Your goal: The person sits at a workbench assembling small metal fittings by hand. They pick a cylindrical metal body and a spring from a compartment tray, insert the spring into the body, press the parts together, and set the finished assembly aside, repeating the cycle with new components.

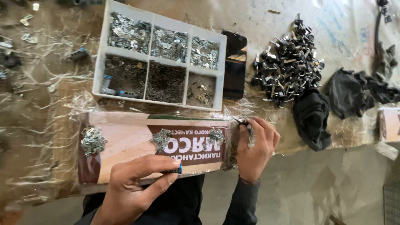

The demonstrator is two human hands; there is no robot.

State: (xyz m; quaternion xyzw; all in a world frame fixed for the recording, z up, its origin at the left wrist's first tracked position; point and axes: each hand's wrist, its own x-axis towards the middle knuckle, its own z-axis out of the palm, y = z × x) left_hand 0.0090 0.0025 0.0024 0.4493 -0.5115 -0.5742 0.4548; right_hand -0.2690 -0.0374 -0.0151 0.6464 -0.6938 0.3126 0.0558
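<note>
My left hand (133,187) pinches a small dark part with a blue end (176,169) between thumb and forefinger, at the near edge of a printed cardboard sheet (125,137) wrapped in clear plastic. My right hand (255,146) holds a small dark metal piece (242,122) by the fingertips at the sheet's right end. Three little heaps of silvery metal parts (92,140) lie on the cardboard, one left, two in the middle.
A white compartment tray (98,66) full of small metal parts stands behind the cardboard. A black phone (234,66) lies to its right, then a pile of dark keys (289,66) and black cloths (312,116). The table edge runs near my body.
</note>
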